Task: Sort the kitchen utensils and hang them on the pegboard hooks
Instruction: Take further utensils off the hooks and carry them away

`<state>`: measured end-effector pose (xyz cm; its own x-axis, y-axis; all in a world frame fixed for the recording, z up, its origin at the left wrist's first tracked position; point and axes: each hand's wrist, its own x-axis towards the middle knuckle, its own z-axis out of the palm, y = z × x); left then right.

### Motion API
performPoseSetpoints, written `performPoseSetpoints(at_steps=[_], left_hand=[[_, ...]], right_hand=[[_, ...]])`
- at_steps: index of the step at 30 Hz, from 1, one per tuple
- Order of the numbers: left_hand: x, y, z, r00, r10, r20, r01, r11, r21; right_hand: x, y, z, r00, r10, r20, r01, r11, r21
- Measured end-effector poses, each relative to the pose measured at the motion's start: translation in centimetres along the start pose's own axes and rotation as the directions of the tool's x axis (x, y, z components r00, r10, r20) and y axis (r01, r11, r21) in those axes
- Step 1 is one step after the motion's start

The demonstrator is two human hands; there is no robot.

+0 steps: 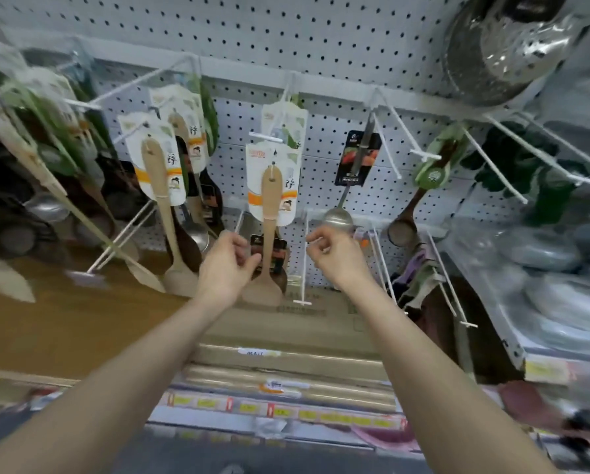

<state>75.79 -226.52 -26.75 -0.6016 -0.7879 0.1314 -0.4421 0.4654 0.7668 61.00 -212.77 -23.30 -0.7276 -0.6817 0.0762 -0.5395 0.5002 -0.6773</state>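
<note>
Head view looks up at a white pegboard [321,46] crowded with long white hooks and hanging utensils. A perforated steel pot [512,46] hangs at the board's top right corner.

Both bare arms reach up to the lower middle of the board. The left hand [227,268] has its fingers curled, with thumb and fingertips pinching the left edge of a dark card [277,249]. That card hangs behind a carded wooden spatula [269,213], whose handle crosses in front of it. The right hand [338,261] is also curled, its forefinger just beside a bare white hook [303,268]. Blur keeps me from telling whether it grips that hook or holds nothing.

A steel ladle [338,218] hangs just above the right hand, its bowl close to the knuckles. A dark wooden ladle [403,230] hangs further right. Another carded wooden spatula [163,206] hangs to the left of the left hand.
</note>
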Motion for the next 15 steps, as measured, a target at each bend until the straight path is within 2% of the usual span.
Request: performPoseSetpoints(at_steps=[2, 5, 8, 15], left_hand=[[1.6, 0.0, -0.2, 1.000, -0.022, 0.010, 0.022, 1.000, -0.020], [3.5, 0.8, -0.1, 0.996, 0.032, 0.083, -0.030, 0.999, -0.015], [4.5, 2.1, 0.6, 0.987, 0.057, 0.150, -0.045, 0.996, -0.081], [5.6, 2.2, 1.7, 0.982, -0.032, 0.187, 0.046, 0.996, -0.070]], right_hand=[[1.3, -0.5, 0.3, 1.000, 0.002, 0.014, -0.002, 1.000, 0.003], [2.6, -0.7, 0.3, 0.999, 0.011, 0.044, -0.010, 1.000, -0.013], [4.3, -0.5, 0.0, 0.998, 0.025, 0.056, -0.022, 0.999, -0.043], [7.3, 0.5, 0.4, 0.995, 0.039, 0.092, -0.034, 0.998, -0.057]])
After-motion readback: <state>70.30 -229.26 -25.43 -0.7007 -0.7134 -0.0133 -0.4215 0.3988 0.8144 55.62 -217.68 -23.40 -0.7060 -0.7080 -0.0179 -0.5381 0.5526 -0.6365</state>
